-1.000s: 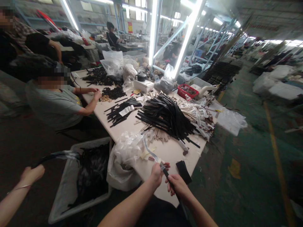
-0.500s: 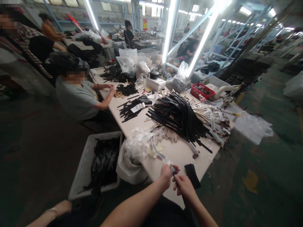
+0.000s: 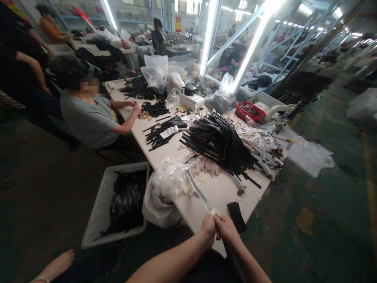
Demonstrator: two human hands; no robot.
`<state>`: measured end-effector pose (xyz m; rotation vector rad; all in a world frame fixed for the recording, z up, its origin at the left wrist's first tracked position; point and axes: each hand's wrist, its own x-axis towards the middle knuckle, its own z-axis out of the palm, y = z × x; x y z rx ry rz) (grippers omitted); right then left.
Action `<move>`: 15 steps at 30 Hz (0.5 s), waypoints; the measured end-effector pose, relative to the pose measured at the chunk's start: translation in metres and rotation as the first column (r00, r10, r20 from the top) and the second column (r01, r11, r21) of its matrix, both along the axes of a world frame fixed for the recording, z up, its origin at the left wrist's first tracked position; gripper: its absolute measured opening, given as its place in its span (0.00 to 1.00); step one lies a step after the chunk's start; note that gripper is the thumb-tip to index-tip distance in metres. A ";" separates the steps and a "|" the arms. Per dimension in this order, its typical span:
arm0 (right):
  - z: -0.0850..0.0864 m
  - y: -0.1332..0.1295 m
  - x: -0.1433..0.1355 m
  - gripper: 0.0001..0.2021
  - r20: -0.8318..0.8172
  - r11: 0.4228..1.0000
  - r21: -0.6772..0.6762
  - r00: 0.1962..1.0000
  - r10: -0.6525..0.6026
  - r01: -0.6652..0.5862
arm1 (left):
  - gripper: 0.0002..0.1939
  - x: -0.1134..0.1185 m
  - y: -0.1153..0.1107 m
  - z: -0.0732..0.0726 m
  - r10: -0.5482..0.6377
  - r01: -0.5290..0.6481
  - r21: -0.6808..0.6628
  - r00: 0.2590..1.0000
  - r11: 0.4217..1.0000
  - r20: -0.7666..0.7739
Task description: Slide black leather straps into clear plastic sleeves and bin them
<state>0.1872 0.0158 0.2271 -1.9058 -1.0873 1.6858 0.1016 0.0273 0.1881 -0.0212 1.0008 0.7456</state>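
While the near end of the grey strip (image 3: 199, 191) is grasped between the touching left hand (image 3: 209, 227) and right hand (image 3: 225, 228), its length is extended forward-left over the table (image 3: 219, 189) toward the plastic bag (image 3: 167, 177), the left hand nearer.

A dull green floor (image 3: 338, 212) is spreading through a long workshop, looking darker at the left and carrying a yellow line (image 3: 369, 169) along the right side. A pale worktable (image 3: 194, 212) is standing in the middle. Beyond it, light blue metal framing (image 3: 226, 35) is rising and receding toward the upper right. An upright tube light (image 3: 207, 43) and a slanting tube light (image 3: 250, 51) are glaring there, while smaller lamps (image 3: 305, 9) are shining farther off. Bright windows (image 3: 190, 7) are showing in the far wall (image 3: 202, 21), and a red-and-yellow poster (image 3: 178, 24) is hanging below them.
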 end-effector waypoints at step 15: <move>-0.013 0.014 0.041 0.17 -0.068 0.951 -0.276 0.984 -0.165 0.141 | 0.11 0.008 -0.020 0.000 -0.060 0.097 0.148 0.969 0.984 -0.242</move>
